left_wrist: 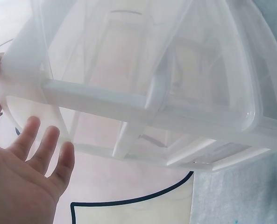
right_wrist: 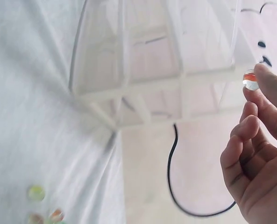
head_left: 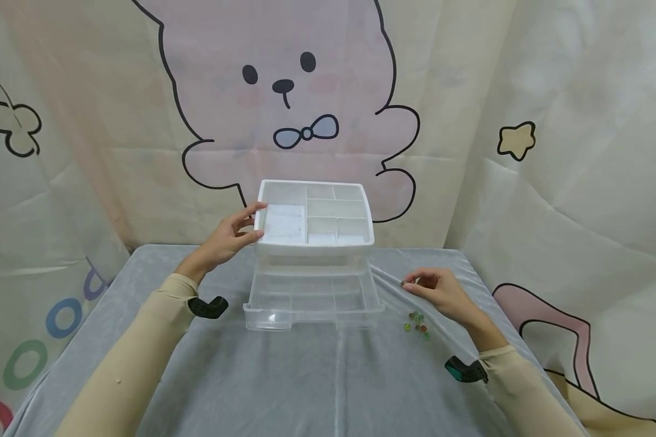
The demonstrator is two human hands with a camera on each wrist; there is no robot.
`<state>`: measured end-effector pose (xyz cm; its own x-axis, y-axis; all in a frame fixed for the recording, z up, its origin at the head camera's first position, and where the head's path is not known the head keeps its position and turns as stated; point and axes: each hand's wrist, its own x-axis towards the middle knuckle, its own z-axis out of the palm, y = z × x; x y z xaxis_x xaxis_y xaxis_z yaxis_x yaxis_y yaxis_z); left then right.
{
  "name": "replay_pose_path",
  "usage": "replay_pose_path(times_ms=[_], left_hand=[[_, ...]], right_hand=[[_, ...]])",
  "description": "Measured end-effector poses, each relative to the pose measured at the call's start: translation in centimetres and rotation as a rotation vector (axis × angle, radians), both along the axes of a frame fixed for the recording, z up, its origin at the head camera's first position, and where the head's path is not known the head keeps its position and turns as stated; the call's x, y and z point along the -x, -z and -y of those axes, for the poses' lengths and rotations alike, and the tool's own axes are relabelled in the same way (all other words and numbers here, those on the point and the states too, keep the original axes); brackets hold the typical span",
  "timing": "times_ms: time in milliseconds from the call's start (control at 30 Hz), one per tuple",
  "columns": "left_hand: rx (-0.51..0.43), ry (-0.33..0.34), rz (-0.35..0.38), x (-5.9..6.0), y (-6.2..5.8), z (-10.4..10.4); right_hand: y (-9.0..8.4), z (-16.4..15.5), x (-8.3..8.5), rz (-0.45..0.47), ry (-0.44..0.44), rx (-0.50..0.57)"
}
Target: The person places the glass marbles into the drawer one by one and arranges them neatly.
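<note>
A clear and white plastic storage box (head_left: 314, 279) stands on the table, its white top tray (head_left: 284, 224) divided into compartments. My left hand (head_left: 224, 240) rests against the tray's left rim with index finger and thumb. In the left wrist view the other left fingers (left_wrist: 49, 149) are spread beside the box. To the right of the box, my right hand (head_left: 440, 291) pinches a clear glass marble (right_wrist: 251, 80) with an orange band, between thumb and index finger. Several green and reddish marbles (head_left: 417, 325) lie on the cloth in front of that hand.
A grey cloth (head_left: 224, 376) covers the table, with wrinkles at the right. A pale curtain (head_left: 454, 73) printed with a bear hangs close behind the box and round the sides. Black wrist devices (head_left: 208, 308) sit on both sleeves.
</note>
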<state>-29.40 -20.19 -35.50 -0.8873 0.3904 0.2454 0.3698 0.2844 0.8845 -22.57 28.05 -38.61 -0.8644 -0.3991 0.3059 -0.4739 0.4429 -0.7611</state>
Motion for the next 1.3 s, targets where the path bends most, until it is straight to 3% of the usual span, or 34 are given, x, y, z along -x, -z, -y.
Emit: replay_pose_path(times_ms=[333,700,967,1300], left_hand=[[0.004,0.004,-0.01,0.0,0.1,0.0],[0.019,0.007,-0.016,-0.1,0.0,0.0],[0.023,0.007,-0.019,0.0,-0.2,-0.1],[0.025,0.0,-0.014,-0.1,-0.1,0.0]], right_hand=[[-1.8,3.3,0.0,-0.064,-0.132,0.056],[-3.2,6.3,-0.3,-0.032,-0.168,0.018],[-2.8,7.7,0.4,0.045,-0.131,-0.035],[-2.9,8.3,0.7,0.07,-0.119,-0.061]])
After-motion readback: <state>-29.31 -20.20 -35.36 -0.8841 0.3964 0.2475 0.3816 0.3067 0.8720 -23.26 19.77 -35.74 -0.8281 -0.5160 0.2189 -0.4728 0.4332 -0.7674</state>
